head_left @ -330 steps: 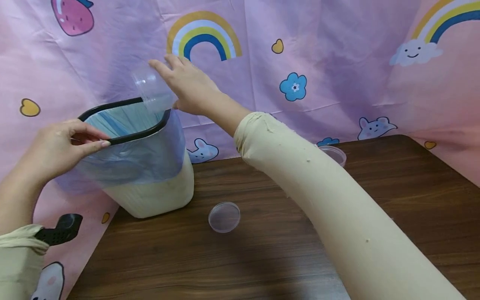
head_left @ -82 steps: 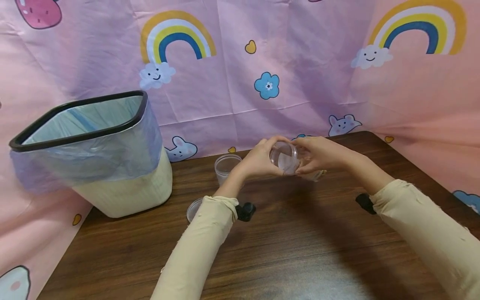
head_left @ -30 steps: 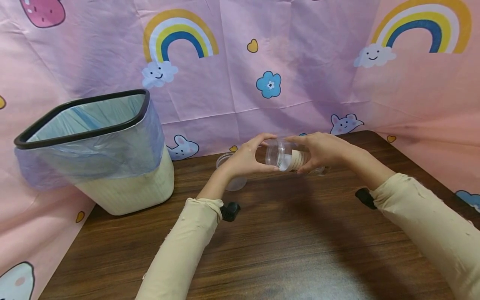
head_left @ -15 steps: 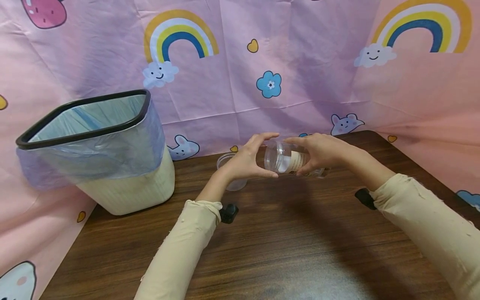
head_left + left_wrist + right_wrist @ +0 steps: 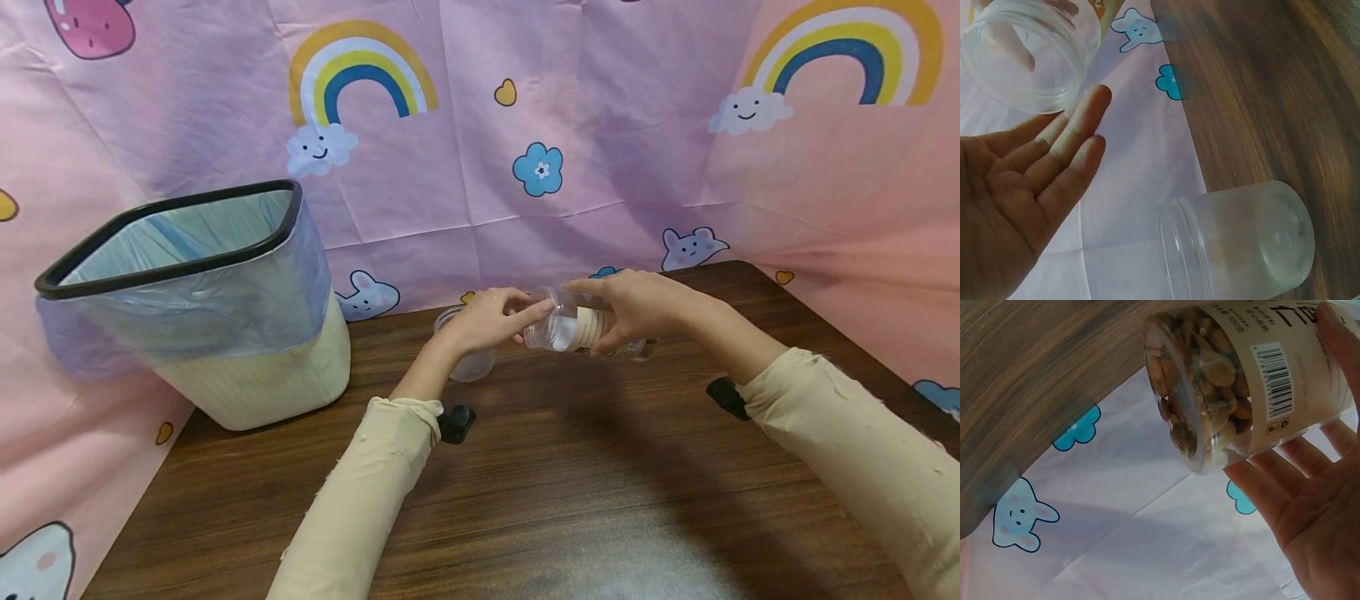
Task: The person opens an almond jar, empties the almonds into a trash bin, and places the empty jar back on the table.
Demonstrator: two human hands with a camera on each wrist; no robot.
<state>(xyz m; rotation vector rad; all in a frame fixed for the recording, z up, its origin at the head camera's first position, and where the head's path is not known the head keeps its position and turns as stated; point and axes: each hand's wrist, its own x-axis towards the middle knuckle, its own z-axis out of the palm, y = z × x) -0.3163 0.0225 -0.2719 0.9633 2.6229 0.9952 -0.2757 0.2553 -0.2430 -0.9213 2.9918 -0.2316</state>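
My right hand [image 5: 648, 308] grips a clear plastic jar of nuts [image 5: 588, 329] by its side, tipped nearly level above the table. The right wrist view shows brown nuts [image 5: 1213, 378] at its bottom and a cream label [image 5: 1285, 369] with a barcode. At the opposite end, my left hand [image 5: 487, 321] pinches the jar's clear end [image 5: 1029, 62], with the thumb on the near side. In the left wrist view several left fingers extend beneath that end. An empty clear jar [image 5: 472, 365] stands upright behind the left wrist, partly hidden by it.
A cream bin [image 5: 277, 383] with a black rim and a bluish bag stands on the left of the brown wooden table [image 5: 540, 500]. A pink and purple printed cloth [image 5: 465, 167] hangs behind and at both sides.
Since half a second ago, my left fingers and thumb have closed in on the jar's end. Earlier, my right hand held a clear jar over the bin while the left gripped its rim.
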